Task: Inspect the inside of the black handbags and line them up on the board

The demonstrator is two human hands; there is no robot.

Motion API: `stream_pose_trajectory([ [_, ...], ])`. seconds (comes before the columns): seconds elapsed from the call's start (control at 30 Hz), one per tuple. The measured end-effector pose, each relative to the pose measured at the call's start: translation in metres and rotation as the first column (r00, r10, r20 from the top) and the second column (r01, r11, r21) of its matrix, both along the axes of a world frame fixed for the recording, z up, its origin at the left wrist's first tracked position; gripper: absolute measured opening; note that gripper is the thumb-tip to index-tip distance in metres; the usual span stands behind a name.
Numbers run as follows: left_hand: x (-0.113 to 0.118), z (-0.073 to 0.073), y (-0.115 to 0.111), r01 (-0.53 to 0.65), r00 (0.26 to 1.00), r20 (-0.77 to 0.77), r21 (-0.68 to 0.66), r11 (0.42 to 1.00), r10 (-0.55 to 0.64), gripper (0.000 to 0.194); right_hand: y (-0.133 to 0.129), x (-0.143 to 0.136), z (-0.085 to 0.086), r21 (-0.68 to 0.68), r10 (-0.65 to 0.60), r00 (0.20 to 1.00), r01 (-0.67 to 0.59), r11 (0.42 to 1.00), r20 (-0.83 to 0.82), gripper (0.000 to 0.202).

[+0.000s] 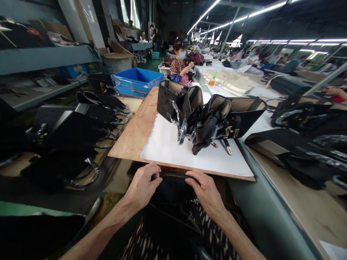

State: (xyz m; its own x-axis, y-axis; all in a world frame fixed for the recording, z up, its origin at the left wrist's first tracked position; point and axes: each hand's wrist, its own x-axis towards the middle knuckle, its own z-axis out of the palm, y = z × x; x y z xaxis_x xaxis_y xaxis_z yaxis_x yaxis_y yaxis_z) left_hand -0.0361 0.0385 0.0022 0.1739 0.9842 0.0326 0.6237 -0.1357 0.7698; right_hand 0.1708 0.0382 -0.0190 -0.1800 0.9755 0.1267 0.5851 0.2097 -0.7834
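A black handbag (173, 206) rests on my lap, its upper edge close to the front of the board. My left hand (145, 182) pinches that edge at the left, fingers and thumb closed on it. At the right, my right hand (204, 189) grips the same edge in a similar pinch. Much of the bag is dark and its lower part is hard to make out. Ahead of both hands, several black handbags (246, 117) stand open-topped on a white sheet (159, 144), with clear film around their handles.
The sheet lies on a wooden board (130, 141). More black bags are piled on the left (73, 133) and on the right bench (303, 155). Behind the board are a blue crate (138, 81), a small bottle of orange liquid (212, 81) and a seated co-worker (180, 66).
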Motion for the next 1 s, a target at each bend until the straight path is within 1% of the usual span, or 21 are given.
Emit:
stream_pose_trajectory([
  [0.1, 0.001, -0.001, 0.001, -0.023, 1.0, -0.011, -0.006, 1.0, 0.023, 0.018, 0.0, -0.001, 0.001, 0.031, 0.032, 0.999, -0.033, 0.999, 0.032, 0.016],
  [0.2, 0.001, -0.003, 0.001, -0.042, 0.999, -0.031, -0.003, 0.999, 0.041, 0.017, -0.001, -0.002, 0.001, 0.1, 0.077, 0.99, -0.089, 0.991, 0.114, 0.022],
  [0.3, 0.001, -0.004, 0.001, -0.046, 0.998, -0.045, -0.003, 0.999, 0.045, 0.016, -0.001, -0.003, 0.001, 0.13, 0.11, 0.972, -0.139, 0.982, 0.206, 0.02],
  [0.37, 0.001, -0.005, 0.001, -0.04, 0.998, -0.049, -0.004, 0.999, 0.04, 0.016, -0.001, -0.004, 0.0, 0.125, 0.109, 0.967, -0.14, 0.982, 0.23, 0.019],
  [0.43, 0.001, -0.005, 0.001, -0.036, 0.998, -0.052, -0.004, 0.999, 0.035, 0.016, 0.0, -0.005, 0.001, 0.101, 0.09, 0.973, -0.114, 0.988, 0.212, 0.016],
  [0.5, 0.0, -0.004, 0.001, -0.034, 0.998, -0.054, -0.006, 0.999, 0.034, 0.016, 0.002, -0.006, 0.002, 0.05, 0.077, 0.984, -0.086, 0.995, 0.16, 0.011],
  [0.63, -0.001, -0.004, 0.001, -0.024, 0.999, -0.047, -0.006, 1.0, 0.023, 0.016, 0.007, -0.007, 0.005, -0.028, 0.076, 0.996, -0.075, 0.997, 0.055, 0.008],
  [0.83, -0.002, -0.006, 0.001, -0.031, 0.999, -0.016, -0.017, 0.999, 0.031, 0.016, 0.006, -0.009, 0.007, -0.044, 0.079, 0.997, -0.078, 0.996, 0.015, 0.009],
  [1.0, -0.002, -0.008, 0.002, -0.05, 0.999, -0.013, -0.029, 0.998, 0.05, 0.017, 0.005, -0.012, 0.009, -0.032, 0.088, 0.995, -0.087, 0.996, 0.037, 0.011],
])
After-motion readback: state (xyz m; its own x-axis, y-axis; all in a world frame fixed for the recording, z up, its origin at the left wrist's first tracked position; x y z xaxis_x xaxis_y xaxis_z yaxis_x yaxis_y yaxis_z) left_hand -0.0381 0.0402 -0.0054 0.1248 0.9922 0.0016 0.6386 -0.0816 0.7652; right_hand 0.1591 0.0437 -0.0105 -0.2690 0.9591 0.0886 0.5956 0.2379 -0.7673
